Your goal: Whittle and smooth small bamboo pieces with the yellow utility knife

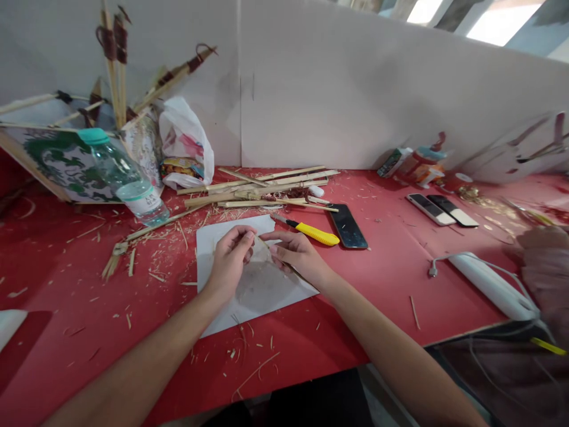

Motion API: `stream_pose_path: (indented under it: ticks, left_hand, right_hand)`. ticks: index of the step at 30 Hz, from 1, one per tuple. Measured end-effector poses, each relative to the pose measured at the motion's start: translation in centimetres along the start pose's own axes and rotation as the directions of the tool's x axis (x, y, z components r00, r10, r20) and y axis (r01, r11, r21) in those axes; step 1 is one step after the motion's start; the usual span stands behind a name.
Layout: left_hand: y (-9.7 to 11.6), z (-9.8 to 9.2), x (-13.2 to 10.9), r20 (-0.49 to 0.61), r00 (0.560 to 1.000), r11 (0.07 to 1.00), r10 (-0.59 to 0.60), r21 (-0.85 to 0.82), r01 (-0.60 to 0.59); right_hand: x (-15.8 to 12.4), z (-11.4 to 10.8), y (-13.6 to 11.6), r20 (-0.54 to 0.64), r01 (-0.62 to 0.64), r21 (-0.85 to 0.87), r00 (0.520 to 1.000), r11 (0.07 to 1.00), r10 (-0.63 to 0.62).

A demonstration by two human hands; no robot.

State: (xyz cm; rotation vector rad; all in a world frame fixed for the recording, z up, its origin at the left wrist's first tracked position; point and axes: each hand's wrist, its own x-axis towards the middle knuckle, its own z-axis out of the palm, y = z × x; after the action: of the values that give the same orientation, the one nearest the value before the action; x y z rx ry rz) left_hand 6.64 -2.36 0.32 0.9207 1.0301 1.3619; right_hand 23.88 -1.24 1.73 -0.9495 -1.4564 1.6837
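Note:
Over a white sheet of paper (262, 290) my two hands are close together, a small gap between them. A thin bamboo strip (302, 277) runs from my left fingertips under my right hand toward the lower right. My left hand (231, 258) pinches its upper end between thumb and fingers. My right hand (296, 255) has its fingers wrapped round the strip, with the index finger reaching left. Just beyond the right hand lies a yellow utility knife (316, 233), its blade end pointing left.
Bamboo sticks (267, 187) lie behind the paper. A black phone (349, 226) is right of the knife. A plastic bottle (128, 184), lantern-like box (57, 160) and plastic bag (186, 142) stand left. At right are two phones, a white power strip (493, 286) and another person's sleeve (546, 279).

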Motion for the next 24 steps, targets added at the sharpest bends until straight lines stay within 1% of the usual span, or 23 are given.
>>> stream_pose_path:
  ticks: [5,8,11,14,17,21,24]
  left_hand:
    - [0.1,-0.1,0.1,0.006,0.999,0.999,-0.034,0.040,0.034]
    - [0.2,-0.1,0.2,0.006,0.999,0.997,-0.042,0.065,0.041]
    - [0.2,-0.2,0.3,0.000,0.998,0.995,-0.055,0.079,0.055]
    - [0.3,-0.2,0.5,-0.001,0.997,0.993,-0.073,0.093,0.072]
    - [0.6,-0.3,0.5,-0.010,0.996,0.992,-0.092,0.080,0.092]
    - [1.0,-0.4,0.6,-0.017,0.994,0.992,-0.105,0.073,0.106]
    - [1.2,-1.0,1.3,-0.057,0.997,0.992,-0.057,0.106,0.063]
  right_hand:
    - [-0.2,0.2,0.3,-0.025,0.048,-0.182,0.998,0.982,-0.053]
    - [-0.2,0.3,0.3,-0.035,0.093,-0.314,0.993,0.945,-0.109]
    - [-0.2,0.3,0.3,-0.058,0.143,-0.515,0.978,0.845,-0.200]
    - [-0.4,0.4,0.3,-0.067,0.133,-0.653,0.970,0.746,-0.232]
    - [-0.6,0.4,0.1,-0.050,0.127,-0.704,0.973,0.699,-0.226]
    - [-0.8,0.5,-0.3,-0.007,0.166,-0.744,0.967,0.647,-0.255]
    - [-0.9,0.5,-0.4,0.006,0.162,-0.786,0.967,0.596,-0.255]
